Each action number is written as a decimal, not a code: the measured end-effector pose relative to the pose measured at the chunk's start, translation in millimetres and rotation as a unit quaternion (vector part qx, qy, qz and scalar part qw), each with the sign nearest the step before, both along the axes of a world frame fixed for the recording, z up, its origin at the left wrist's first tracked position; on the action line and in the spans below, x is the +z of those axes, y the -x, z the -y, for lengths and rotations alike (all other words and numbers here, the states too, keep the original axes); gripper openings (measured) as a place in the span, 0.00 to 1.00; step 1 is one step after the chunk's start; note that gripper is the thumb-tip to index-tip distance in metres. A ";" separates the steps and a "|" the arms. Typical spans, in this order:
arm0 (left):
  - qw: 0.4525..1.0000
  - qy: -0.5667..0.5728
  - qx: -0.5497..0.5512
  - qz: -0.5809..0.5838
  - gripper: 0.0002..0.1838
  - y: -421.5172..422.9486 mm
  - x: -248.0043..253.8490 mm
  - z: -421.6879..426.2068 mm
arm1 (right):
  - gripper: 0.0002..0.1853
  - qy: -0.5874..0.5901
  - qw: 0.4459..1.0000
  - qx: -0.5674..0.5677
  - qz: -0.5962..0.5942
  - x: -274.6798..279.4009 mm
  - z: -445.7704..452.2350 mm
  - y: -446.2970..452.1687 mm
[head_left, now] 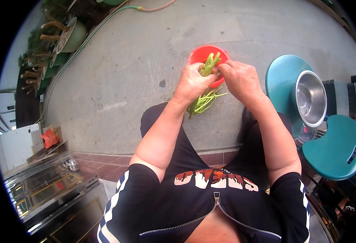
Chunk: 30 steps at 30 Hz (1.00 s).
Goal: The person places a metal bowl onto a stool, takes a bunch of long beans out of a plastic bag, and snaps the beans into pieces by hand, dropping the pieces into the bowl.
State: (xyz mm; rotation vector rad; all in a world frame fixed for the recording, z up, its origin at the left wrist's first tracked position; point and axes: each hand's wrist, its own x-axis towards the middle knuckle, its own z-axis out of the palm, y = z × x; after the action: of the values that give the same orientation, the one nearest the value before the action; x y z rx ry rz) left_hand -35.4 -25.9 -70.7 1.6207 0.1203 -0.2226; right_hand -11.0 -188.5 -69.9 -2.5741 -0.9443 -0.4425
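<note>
A bunch of long green vegetable stalks [204, 103] hangs from my left hand [194, 83], whose fingers are wrapped round it. The thicker ends point up and away from me, and thin stems spread out below the hand. Close on the right, my right hand [239, 77] is pinched near the stalks, with its fingertips by my left thumb. What those fingertips hold, if anything, is too small to make out. Beneath both hands a red basin [222, 54] stands on the floor, its inside partly hidden by the hands and stalks.
To the right, a metal bowl [323, 97] rests on a round teal table [281, 71], beside a teal stool [335, 152]. Potted plants [73, 36] and a green hose [90, 36] line the left. Glass-topped cases [56, 194] stand at lower left.
</note>
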 end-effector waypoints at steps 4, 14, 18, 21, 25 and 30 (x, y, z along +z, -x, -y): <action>1.000 -0.009 0.001 0.027 0.06 -0.8 -7.5 0.2 | 0.03 0.025 0.999 0.020 -0.008 -3.4 0.3 -0.4; 0.993 -0.061 -0.002 0.104 0.04 -7.0 -23.6 -11.9 | 0.05 -0.049 0.999 0.001 0.023 -12.0 -14.0 -3.6; 0.994 -0.059 0.034 0.083 0.04 -4.9 -18.0 -12.3 | 0.05 -0.142 0.989 -0.032 -0.035 -8.3 -22.4 -2.3; 0.990 -0.026 0.056 0.128 0.04 -4.0 -17.9 -10.7 | 0.06 -0.262 0.950 -0.077 -0.154 -10.3 -31.9 0.9; 0.991 0.037 0.092 0.086 0.04 -7.1 -22.0 -13.8 | 0.09 -0.351 0.858 -0.109 -0.359 -30.2 -35.4 -0.5; 0.980 0.137 0.133 0.059 0.04 -11.5 -7.6 -34.5 | 0.09 -0.205 0.897 -0.120 -0.373 -32.0 -24.6 -6.5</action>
State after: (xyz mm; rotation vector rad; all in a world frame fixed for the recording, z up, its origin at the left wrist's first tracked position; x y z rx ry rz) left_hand -23.8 8.6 -78.2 1.3236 0.2037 0.0621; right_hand -4.5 -163.9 -101.9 -2.1687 -0.2235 0.2683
